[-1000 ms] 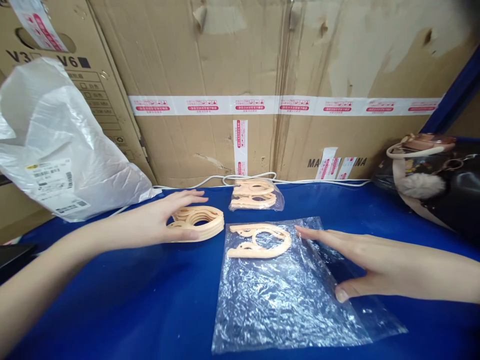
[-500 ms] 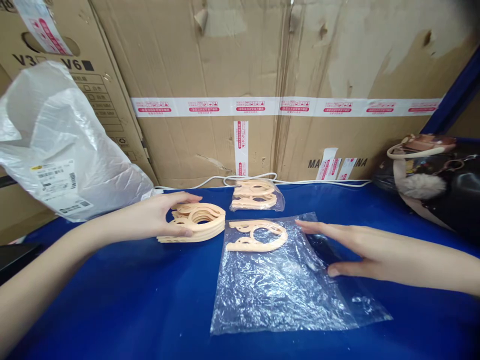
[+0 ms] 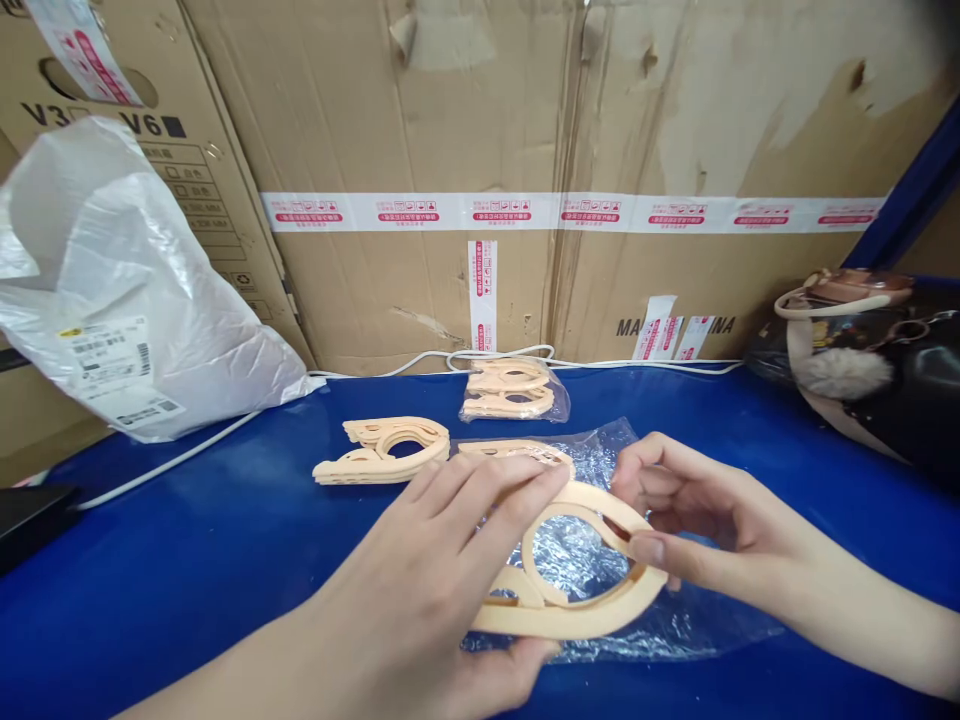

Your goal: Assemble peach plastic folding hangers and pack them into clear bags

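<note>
A beige plastic folding hanger (image 3: 585,623), folded up, is held above a flat clear plastic bag (image 3: 716,622). My left hand (image 3: 442,575) grips its near left part, fingers over the top and thumb below. My right hand (image 3: 709,515) pinches its rounded right end between thumb and fingers. Another folded hanger (image 3: 514,447) lies at the bag's far end, partly hidden by my left hand. Left of the bag is a small stack of folded hangers (image 3: 367,467). Farther back lie more hangers in a clear bag (image 3: 517,380).
A white plastic mailing bag (image 3: 172,320) leans against cartons at the left. A large cardboard box (image 3: 420,280) walls off the back of the blue table (image 3: 225,560), with a white cable (image 3: 637,364) along its foot. Dark bags (image 3: 915,380) sit at the right; a black object (image 3: 34,520) at the left.
My left hand has taken a hanger from the stack and brought it right, over the clear bag. My right hand has closed on its rounded end. The stack is lower.
</note>
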`<state>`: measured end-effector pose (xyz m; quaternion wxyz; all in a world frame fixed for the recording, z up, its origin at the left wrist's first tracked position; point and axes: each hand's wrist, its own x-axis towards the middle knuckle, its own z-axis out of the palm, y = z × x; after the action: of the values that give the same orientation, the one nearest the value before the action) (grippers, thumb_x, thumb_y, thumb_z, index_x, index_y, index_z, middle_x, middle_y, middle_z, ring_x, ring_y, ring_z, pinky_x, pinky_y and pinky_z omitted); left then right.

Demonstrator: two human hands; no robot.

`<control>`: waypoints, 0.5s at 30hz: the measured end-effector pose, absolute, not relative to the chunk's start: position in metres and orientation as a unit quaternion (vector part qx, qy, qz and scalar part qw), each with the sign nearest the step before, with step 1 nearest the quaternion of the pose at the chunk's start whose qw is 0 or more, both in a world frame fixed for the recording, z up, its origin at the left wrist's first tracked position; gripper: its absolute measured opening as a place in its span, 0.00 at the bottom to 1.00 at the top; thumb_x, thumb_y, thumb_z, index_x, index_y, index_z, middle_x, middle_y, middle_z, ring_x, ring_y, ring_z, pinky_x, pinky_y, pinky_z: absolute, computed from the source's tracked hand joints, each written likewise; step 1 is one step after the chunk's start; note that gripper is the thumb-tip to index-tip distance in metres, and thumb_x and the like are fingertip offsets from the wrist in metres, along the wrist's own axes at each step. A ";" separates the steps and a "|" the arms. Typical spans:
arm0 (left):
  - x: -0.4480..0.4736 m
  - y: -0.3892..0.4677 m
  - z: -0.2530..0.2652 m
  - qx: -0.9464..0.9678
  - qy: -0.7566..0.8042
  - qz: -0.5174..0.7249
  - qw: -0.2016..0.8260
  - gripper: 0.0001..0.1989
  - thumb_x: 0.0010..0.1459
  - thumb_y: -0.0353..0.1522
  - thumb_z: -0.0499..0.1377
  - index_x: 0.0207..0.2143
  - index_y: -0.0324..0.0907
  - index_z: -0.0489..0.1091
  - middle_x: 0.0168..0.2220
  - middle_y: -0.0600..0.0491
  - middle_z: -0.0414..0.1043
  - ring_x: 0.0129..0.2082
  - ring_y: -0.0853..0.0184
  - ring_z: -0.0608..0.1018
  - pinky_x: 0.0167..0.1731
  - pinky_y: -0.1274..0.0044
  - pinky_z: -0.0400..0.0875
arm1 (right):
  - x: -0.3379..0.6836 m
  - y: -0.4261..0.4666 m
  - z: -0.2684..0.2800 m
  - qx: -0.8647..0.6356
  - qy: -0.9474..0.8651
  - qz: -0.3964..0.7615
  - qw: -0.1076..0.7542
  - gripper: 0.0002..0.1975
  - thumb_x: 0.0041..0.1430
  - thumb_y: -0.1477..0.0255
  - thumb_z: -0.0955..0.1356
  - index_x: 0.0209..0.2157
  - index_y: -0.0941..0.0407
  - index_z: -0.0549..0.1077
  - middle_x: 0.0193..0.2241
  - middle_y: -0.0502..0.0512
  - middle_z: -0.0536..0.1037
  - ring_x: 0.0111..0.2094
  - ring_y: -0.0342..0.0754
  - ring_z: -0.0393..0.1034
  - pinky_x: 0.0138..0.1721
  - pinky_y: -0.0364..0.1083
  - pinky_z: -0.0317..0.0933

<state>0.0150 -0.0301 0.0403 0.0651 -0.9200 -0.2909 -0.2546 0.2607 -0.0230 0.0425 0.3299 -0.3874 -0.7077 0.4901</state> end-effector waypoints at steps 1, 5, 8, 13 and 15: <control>0.015 -0.031 0.039 -0.918 -0.296 -0.255 0.063 0.35 0.52 0.32 0.59 0.61 0.42 0.50 0.57 0.48 0.62 0.56 0.57 0.63 0.56 0.69 0.56 | 0.260 -0.022 0.043 -0.381 -0.687 0.525 0.327 0.11 0.57 0.65 0.70 0.38 0.52 0.64 0.30 0.48 0.71 0.29 0.42 0.66 0.27 0.40 0.65; 0.011 -0.029 0.039 -0.919 -0.309 -0.232 0.078 0.37 0.54 0.36 0.60 0.62 0.43 0.47 0.60 0.48 0.58 0.56 0.56 0.62 0.56 0.67 0.55 | 0.261 -0.015 0.043 -0.362 -0.645 0.580 0.342 0.14 0.55 0.65 0.72 0.37 0.54 0.63 0.29 0.47 0.70 0.27 0.39 0.64 0.24 0.38 0.63; 0.008 -0.026 0.039 -0.920 -0.314 -0.218 0.087 0.37 0.55 0.38 0.60 0.63 0.43 0.47 0.61 0.48 0.57 0.57 0.56 0.61 0.55 0.66 0.55 | 0.263 -0.012 0.040 -0.356 -0.649 0.578 0.343 0.14 0.55 0.66 0.72 0.37 0.54 0.63 0.29 0.48 0.70 0.28 0.38 0.64 0.24 0.36 0.62; 0.007 -0.025 0.035 -0.919 -0.310 -0.227 0.090 0.36 0.56 0.37 0.59 0.63 0.42 0.47 0.59 0.47 0.59 0.56 0.57 0.61 0.55 0.67 0.54 | 0.268 -0.017 0.039 -0.373 -0.742 0.436 0.346 0.13 0.58 0.66 0.70 0.43 0.50 0.65 0.36 0.50 0.74 0.34 0.42 0.70 0.31 0.40 0.68; 0.009 -0.026 0.033 -0.917 -0.311 -0.233 0.085 0.35 0.57 0.39 0.59 0.63 0.41 0.48 0.58 0.47 0.60 0.56 0.57 0.62 0.55 0.67 0.55 | 0.269 -0.022 0.041 -0.366 -0.817 0.306 0.325 0.24 0.54 0.66 0.72 0.51 0.46 0.62 0.48 0.52 0.73 0.45 0.49 0.70 0.43 0.46 0.69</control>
<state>0.0087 -0.0260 0.0330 0.0853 -0.9173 -0.3111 -0.2334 0.2686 -0.0215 0.0408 0.3247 -0.3665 -0.8166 0.3055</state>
